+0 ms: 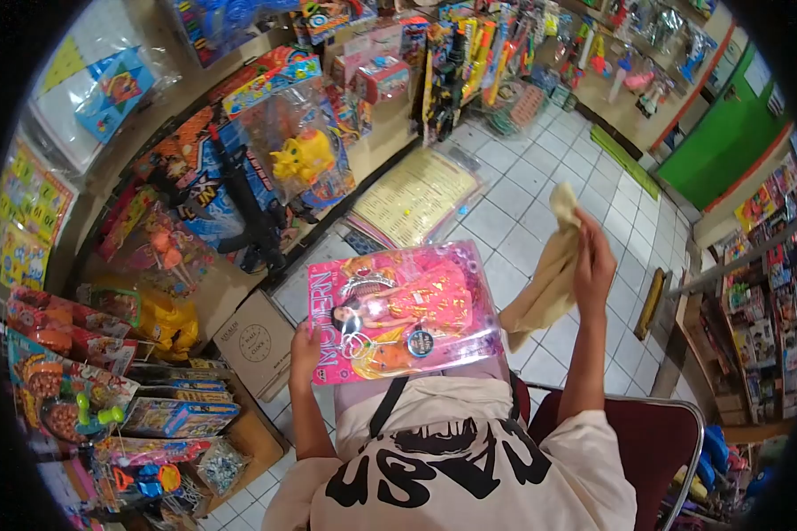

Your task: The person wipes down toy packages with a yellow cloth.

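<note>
A pink doll package with a clear plastic front rests over my lap, its doll in a pink dress lying sideways. My left hand grips the package at its left edge, thumb on the front. Out to the right, my right hand is raised with a beige cloth pinched in its fingers. The cloth hangs down beside the package's right end.
Packaged toys crowd the shelves on the left, among them a black toy gun and a yellow toy. A cardboard box stands by my left arm. Yellow printed sheets lie ahead on the tiled floor. A dark red chair is at my right.
</note>
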The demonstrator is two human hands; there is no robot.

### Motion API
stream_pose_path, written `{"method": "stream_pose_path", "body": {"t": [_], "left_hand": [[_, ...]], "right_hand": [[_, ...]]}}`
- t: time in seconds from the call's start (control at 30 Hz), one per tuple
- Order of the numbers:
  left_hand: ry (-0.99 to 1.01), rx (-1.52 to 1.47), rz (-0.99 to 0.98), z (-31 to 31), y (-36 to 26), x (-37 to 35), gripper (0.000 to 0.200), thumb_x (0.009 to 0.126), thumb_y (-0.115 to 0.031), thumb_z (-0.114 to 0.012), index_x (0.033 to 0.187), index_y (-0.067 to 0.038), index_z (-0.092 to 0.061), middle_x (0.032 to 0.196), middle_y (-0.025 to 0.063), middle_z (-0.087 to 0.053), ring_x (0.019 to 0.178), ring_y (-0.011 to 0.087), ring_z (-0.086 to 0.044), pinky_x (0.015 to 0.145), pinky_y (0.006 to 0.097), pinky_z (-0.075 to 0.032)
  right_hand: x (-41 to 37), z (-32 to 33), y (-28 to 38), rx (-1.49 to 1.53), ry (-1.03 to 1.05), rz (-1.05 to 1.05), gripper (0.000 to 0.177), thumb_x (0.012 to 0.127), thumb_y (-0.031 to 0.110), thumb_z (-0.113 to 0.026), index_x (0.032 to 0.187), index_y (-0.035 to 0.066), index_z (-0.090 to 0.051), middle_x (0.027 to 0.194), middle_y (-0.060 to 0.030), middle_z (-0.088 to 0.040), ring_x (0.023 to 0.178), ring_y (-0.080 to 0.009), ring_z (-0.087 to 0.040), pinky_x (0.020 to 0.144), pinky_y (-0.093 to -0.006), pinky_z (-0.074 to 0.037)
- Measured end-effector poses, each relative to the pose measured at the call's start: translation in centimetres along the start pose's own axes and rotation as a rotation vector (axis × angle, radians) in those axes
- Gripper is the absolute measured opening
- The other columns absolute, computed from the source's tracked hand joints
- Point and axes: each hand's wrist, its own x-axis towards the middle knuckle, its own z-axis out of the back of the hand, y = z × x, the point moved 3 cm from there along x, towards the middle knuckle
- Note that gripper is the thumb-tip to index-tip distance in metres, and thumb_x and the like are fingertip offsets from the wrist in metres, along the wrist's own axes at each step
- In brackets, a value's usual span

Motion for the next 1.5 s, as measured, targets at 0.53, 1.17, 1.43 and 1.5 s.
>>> {"method": "stream_pose_path", "body": {"t": [0.53, 1.17, 1.43, 1.5], "left_hand": [[-0.1, -0.048, -0.126, -0.1, -2.2, -2.3, 0.023, 0.091, -0.018, -0.052, 0.104, 0.0, -0.051, 0.091, 0.0203, -0.061, 0.084, 0.0324, -0.061, 0.074, 0.0385, -0.046], [-0.059, -0.067, 0.08, 0.2, -4.7, -3.1, 0.028, 0.091, -0.021, -0.053, 0.108, 0.001, -0.048, 0.088, 0.0222, -0.062, 0.083, 0.0344, -0.062, 0.073, 0.04, -0.047], [-0.136, -0.075, -0.111, 0.6, -3.3, -2.5, 0.026, 0.091, -0.021, -0.052, 0.108, -0.001, -0.048, 0.09, 0.0223, -0.062, 0.085, 0.0376, -0.061, 0.073, 0.0401, -0.047], [-0.149, -0.089, -0.139, 0.5, -3.0, -2.5, 0.025, 0.092, -0.02, -0.051, 0.108, -0.002, -0.048, 0.092, 0.0226, -0.062, 0.085, 0.0378, -0.061, 0.073, 0.04, -0.047]], "right_hand": [[19.9, -27.8, 26.0, 0.753, 0.313, 0.705, 0.018, 0.093, 0.013, -0.051, 0.105, 0.005, -0.062, 0.08, -0.0042, -0.064, 0.075, -0.0108, -0.058, 0.068, -0.0264, -0.046], [3.6, -48.1, 35.5, 0.233, 1.183, 1.133, 0.021, 0.082, 0.018, -0.05, 0.086, 0.007, -0.068, 0.088, -0.0113, -0.065, 0.087, -0.0264, -0.062, 0.09, -0.0424, -0.042], [-5.2, -44.3, 26.7, 0.164, 1.063, 1.462, 0.02, 0.082, 0.025, -0.054, 0.093, 0.011, -0.063, 0.1, -0.0086, -0.059, 0.107, -0.0245, -0.054, 0.105, -0.0577, -0.022], [-4.7, -40.8, 23.8, 0.37, 1.181, 1.222, 0.023, 0.082, 0.026, -0.055, 0.099, 0.01, -0.06, 0.102, -0.0091, -0.059, 0.107, -0.0254, -0.053, 0.105, -0.0567, -0.023]]}}
